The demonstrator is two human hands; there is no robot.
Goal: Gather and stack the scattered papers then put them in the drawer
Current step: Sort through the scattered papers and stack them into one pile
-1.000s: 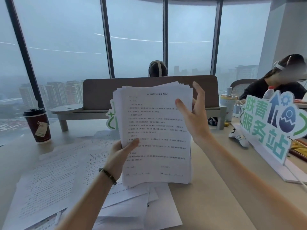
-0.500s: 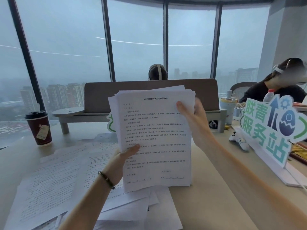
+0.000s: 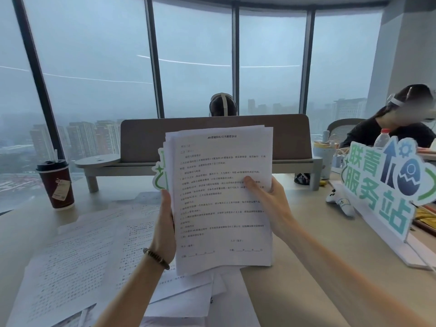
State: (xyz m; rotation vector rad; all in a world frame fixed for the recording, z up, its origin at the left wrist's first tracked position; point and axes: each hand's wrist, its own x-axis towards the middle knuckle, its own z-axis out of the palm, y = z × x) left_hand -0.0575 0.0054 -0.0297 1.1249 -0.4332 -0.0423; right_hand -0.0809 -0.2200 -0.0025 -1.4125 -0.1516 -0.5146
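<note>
A stack of printed papers (image 3: 219, 213) is held upright above the desk, its edges a little uneven at the top. My left hand (image 3: 166, 223) grips the stack's left edge, with a beaded bracelet on the wrist. On the right edge, my right hand (image 3: 269, 204) holds it with the thumb across the front sheet. Several loose sheets (image 3: 77, 260) lie overlapping on the desk at the lower left, and more sheets (image 3: 188, 296) lie below the held stack. No drawer is in view.
A dark red coffee cup (image 3: 56, 185) stands at the left. A grey desk divider with a shelf (image 3: 212, 140) runs across the back. A green and white sign (image 3: 387, 185) and a small white toy (image 3: 339, 204) sit on the right. Two people sit beyond.
My right hand, open beside the stack a second ago, has closed on its right edge. My left hand has slid up the left edge. The stack stands straighter.
</note>
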